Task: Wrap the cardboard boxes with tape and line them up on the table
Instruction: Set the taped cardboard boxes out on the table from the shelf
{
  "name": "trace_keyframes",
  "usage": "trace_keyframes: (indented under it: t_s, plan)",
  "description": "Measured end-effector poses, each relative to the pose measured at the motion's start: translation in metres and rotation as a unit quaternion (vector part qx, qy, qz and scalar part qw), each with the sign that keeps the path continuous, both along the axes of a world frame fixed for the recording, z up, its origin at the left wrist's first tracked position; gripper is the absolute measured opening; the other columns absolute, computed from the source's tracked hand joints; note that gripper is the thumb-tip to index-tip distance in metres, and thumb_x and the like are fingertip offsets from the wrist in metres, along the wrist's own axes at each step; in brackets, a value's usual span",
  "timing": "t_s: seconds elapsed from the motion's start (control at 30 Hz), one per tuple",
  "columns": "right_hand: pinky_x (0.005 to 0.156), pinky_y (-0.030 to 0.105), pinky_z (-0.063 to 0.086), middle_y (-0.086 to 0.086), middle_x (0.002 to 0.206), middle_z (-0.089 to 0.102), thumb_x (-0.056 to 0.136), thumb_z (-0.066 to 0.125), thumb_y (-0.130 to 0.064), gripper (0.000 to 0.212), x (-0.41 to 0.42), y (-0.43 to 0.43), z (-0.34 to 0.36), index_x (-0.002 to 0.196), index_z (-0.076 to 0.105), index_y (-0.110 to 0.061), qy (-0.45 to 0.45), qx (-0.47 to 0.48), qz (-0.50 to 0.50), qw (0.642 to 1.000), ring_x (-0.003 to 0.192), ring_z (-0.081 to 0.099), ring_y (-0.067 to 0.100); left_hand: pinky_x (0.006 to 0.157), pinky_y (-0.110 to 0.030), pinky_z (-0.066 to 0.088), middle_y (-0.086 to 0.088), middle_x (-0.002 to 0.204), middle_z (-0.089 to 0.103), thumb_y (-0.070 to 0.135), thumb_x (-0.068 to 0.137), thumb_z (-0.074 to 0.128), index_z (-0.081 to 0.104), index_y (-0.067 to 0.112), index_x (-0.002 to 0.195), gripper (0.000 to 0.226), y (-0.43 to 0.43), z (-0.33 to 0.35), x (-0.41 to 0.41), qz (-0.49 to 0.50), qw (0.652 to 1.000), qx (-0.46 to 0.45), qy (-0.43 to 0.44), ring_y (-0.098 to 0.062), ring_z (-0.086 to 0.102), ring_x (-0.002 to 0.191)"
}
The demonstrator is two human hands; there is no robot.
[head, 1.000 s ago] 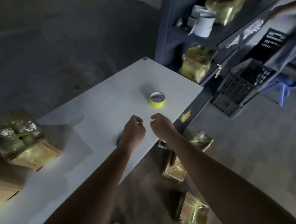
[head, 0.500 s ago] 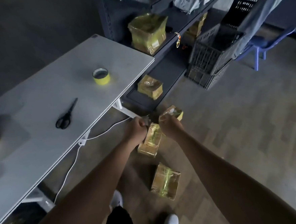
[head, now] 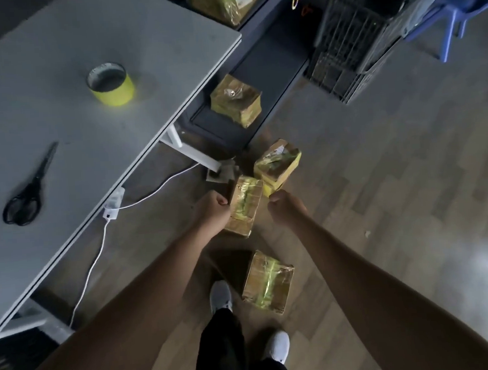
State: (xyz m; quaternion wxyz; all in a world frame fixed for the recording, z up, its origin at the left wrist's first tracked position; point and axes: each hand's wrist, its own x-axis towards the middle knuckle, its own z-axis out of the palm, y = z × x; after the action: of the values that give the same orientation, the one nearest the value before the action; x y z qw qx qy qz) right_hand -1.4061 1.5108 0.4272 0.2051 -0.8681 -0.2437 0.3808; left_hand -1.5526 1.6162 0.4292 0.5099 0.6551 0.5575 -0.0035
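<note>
Head view: left hand (head: 214, 213) and right hand (head: 285, 208) are both clenched, seemingly empty, over a yellow-taped brown cardboard box (head: 245, 206) on the floor at centre frame. Wrapping looks done; lifting boxes onto the grey table (head: 54, 48), upper left, remains.

The grey table (head: 53, 39) bears a yellow tape roll (head: 110, 85) and black scissors (head: 28, 191); a taped box (head: 265, 281) lies on the floor (head: 382, 204).

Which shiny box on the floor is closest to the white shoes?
The near box, lying right beside the forward white shoe. The middle box and the far box lie farther ahead, toward the shelf.
</note>
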Motion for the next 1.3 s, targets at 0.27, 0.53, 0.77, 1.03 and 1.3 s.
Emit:
trace_keyframes:
  t_s: [0.27,0.53,0.77,1.03,1.3]
  plan:
    - [0.052,0.021,0.035,0.009,0.101,0.063,0.098,0.041,-0.023,0.031,0.048,0.041,-0.157,0.119,0.059,-0.011,0.024,-0.026,-0.041,0.999,0.072,0.053,0.016,0.066,-0.038,0.053,-0.006,0.089,0.059,0.007,0.089,0.049,0.055,0.018,0.087,0.013,0.041,-0.137,0.026,0.018,0.998,-0.032,0.047,-0.023,0.061,0.079]
    - [0.085,0.035,0.044,0.019,0.13,0.053,0.098,0.044,-0.024,0.037,0.059,0.049,-0.379,0.13,0.05,-0.005,0.019,-0.062,-0.037,0.997,0.114,0.053,0.036,0.089,-0.036,0.049,0.0,0.114,0.06,0.019,0.091,0.054,0.053,0.014,0.127,0.036,0.057,-0.346,0.072,-0.01,0.998,-0.04,0.047,-0.02,0.059,0.103]
    - [0.076,0.03,0.035,0.016,0.131,0.057,0.097,0.046,-0.043,0.052,0.064,0.058,-0.501,0.137,0.045,-0.009,0.06,-0.038,-0.07,0.995,0.117,0.055,0.035,0.098,-0.042,0.046,-0.003,0.137,0.052,0.016,0.083,0.049,0.036,0.025,0.145,0.064,0.075,-0.473,0.092,-0.043,0.992,-0.064,0.099,-0.026,0.055,0.116]
    - [0.064,0.039,0.056,0.005,0.097,0.063,0.086,0.057,-0.055,0.055,0.052,0.075,-0.516,0.118,0.051,-0.011,0.127,0.005,-0.188,0.974,0.082,0.064,0.024,0.073,-0.033,0.055,0.004,0.102,0.059,0.036,0.086,0.064,0.049,0.022,0.121,0.04,0.075,-0.487,0.091,0.034,0.992,-0.093,0.078,-0.016,0.06,0.09]
    - [0.056,0.028,0.046,0.0,0.094,0.058,0.077,0.059,-0.07,0.063,0.027,0.036,-0.381,0.107,0.04,-0.018,0.123,0.014,-0.196,0.973,0.08,0.06,0.016,0.093,-0.039,0.053,-0.008,0.102,0.07,0.047,0.062,0.088,0.067,0.008,0.108,0.064,0.022,-0.357,0.066,0.182,0.979,-0.092,0.008,-0.022,0.068,0.095]
